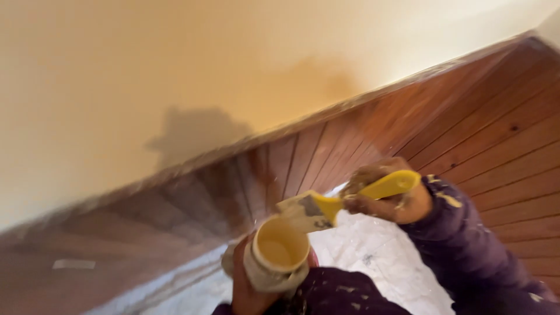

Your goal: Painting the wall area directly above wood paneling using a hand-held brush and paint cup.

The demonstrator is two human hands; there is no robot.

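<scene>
Cream wall [175,64] at upper left, meeting red-brown plank floor [496,134]; left hand [248,286], grip clenched around a paint-smeared cup [279,252] of pale compound at lower centre; right hand [388,195], grip grasping a yellow-handled putty knife [344,202], blade just above the cup's rim; white drop cloth [379,256] beneath.

Left hand [248,289] curled in a closed grip low in view; right hand [385,195] (paste-smeared) fisted shut, dark-sleeved forearm angled up
</scene>
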